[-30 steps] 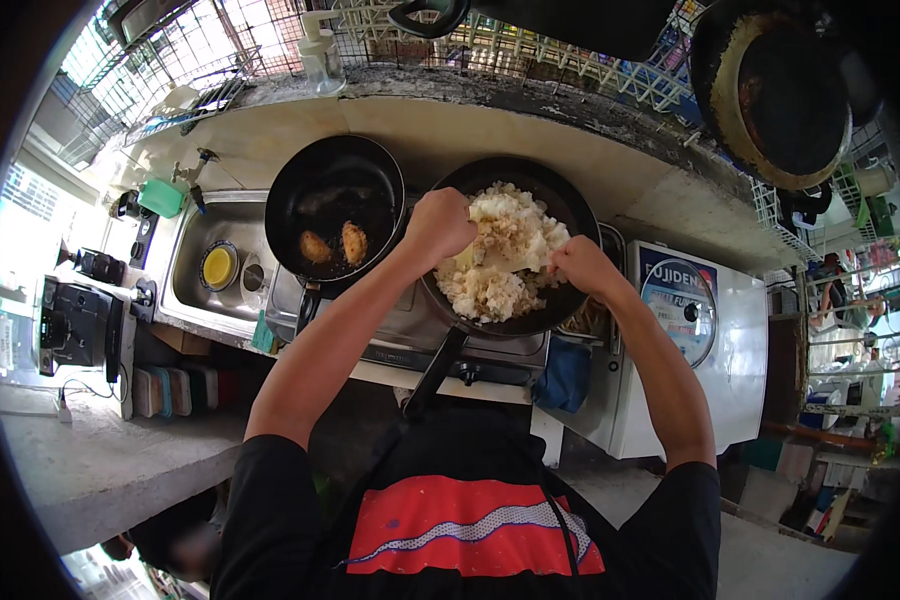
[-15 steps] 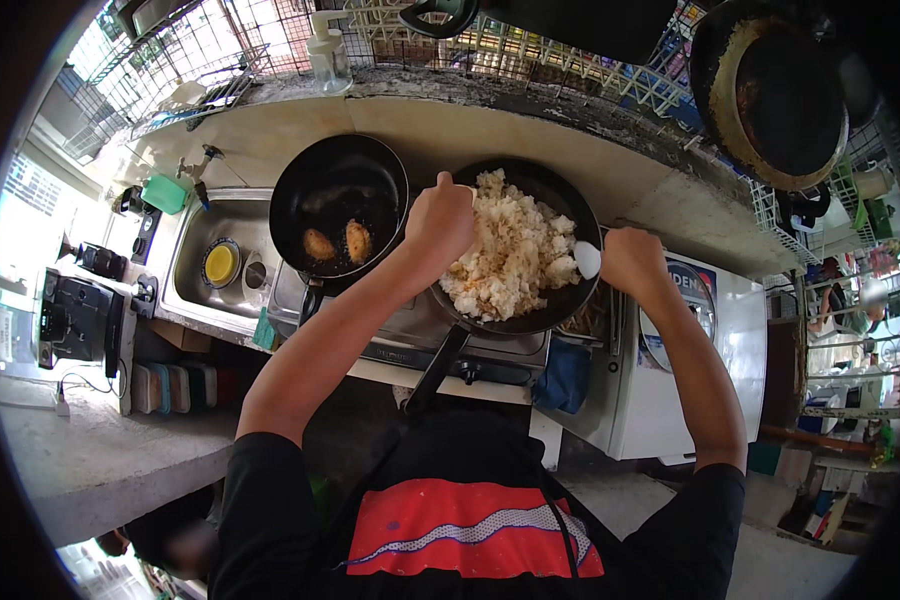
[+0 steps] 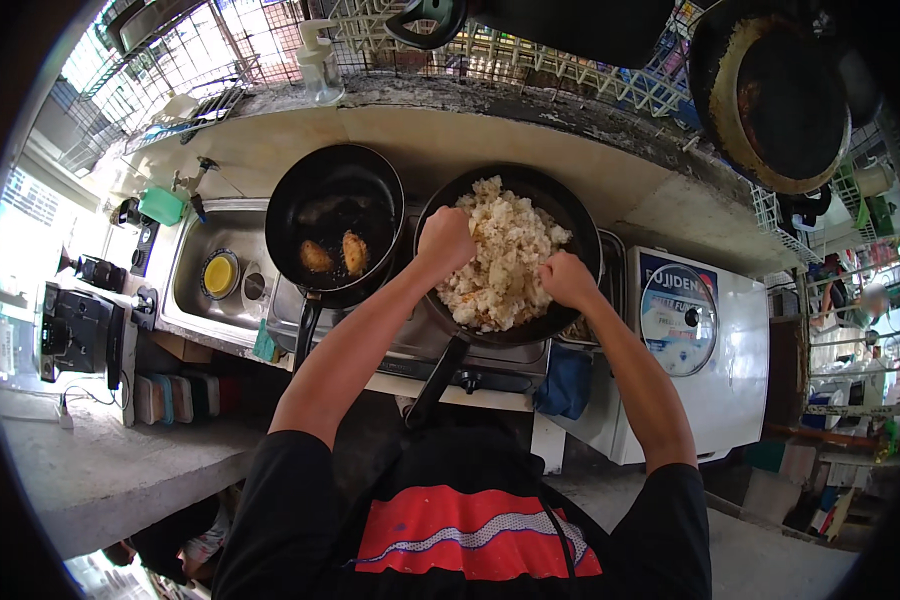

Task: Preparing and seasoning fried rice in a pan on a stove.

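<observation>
A big mound of cooked rice [image 3: 511,245] fills the dark frying pan [image 3: 575,205] on the right side of the stove. My left hand [image 3: 446,243] is closed in a fist above the rice's left side, and what it grips is hidden. My right hand [image 3: 571,281] is closed at the rice's right side; the white spoon seen in it a moment earlier is now hidden. To the left, a second black frying pan [image 3: 335,190] holds two browned fried pieces [image 3: 354,254] in oil.
A steel sink [image 3: 195,300] with a yellow round thing [image 3: 220,273] lies left of the stove. A clear glass lid [image 3: 678,320] rests on the white appliance to the right. Blackened pans [image 3: 785,105] hang at upper right. A pump bottle [image 3: 317,65] stands on the ledge.
My right hand has moved left and slightly down, from the pan's right rim onto the rice. My left hand has dropped a little lower. The white spoon end no longer shows.
</observation>
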Action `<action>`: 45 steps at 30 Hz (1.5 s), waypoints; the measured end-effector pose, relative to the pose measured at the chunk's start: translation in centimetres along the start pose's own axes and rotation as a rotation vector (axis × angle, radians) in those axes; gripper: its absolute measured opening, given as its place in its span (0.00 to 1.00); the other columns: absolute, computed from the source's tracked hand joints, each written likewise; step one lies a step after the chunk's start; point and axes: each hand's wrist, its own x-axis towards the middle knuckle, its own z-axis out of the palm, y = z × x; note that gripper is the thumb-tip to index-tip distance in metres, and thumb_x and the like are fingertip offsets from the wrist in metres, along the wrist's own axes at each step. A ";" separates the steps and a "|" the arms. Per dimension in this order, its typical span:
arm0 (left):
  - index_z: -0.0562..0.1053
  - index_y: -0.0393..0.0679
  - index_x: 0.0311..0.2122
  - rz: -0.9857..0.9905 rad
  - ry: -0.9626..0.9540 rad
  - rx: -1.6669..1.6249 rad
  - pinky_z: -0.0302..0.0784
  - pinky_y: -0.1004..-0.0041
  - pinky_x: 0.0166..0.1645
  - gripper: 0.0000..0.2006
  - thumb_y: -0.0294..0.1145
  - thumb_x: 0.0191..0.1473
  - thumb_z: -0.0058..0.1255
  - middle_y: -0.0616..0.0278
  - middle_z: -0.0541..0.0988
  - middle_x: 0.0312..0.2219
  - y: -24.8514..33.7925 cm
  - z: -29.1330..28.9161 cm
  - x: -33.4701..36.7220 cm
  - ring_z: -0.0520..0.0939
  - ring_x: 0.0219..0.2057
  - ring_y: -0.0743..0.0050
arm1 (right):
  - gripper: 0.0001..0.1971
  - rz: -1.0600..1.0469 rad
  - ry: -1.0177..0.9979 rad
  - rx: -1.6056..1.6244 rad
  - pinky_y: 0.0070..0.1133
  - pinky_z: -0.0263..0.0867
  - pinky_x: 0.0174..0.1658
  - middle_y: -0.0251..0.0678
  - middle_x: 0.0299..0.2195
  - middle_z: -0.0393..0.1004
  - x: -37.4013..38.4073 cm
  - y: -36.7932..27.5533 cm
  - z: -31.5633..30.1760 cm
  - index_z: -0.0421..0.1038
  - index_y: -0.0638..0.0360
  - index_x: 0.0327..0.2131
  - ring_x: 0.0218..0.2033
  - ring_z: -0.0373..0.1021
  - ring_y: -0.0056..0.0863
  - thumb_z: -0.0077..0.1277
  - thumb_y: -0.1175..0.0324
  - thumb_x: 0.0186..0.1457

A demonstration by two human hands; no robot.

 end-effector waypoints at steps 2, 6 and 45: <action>0.75 0.33 0.22 -0.008 0.036 -0.100 0.76 0.60 0.39 0.08 0.28 0.36 0.54 0.43 0.77 0.24 -0.5 0.5 0.5 0.79 0.32 0.46 | 0.16 -0.009 0.026 0.047 0.37 0.68 0.38 0.55 0.26 0.73 0.2 -0.7 0.9 0.73 0.68 0.23 0.31 0.71 0.51 0.45 0.62 0.50; 0.75 0.35 0.22 0.003 0.047 -0.100 0.75 0.60 0.36 0.08 0.30 0.36 0.55 0.46 0.77 0.23 -1.4 0.9 0.5 0.79 0.30 0.47 | 0.15 -0.029 0.048 0.129 0.38 0.66 0.35 0.55 0.23 0.72 0.3 -1.3 0.7 0.72 0.69 0.23 0.28 0.71 0.50 0.46 0.63 0.50; 0.72 0.35 0.22 0.243 0.170 -0.080 0.73 0.57 0.36 0.04 0.25 0.41 0.52 0.45 0.71 0.31 6.4 -4.0 -3.4 0.77 0.31 0.45 | 0.05 -0.267 0.062 -0.552 0.31 0.70 0.30 0.44 0.21 0.75 -7.2 -4.3 -7.1 0.76 0.57 0.20 0.27 0.75 0.38 0.50 0.71 0.39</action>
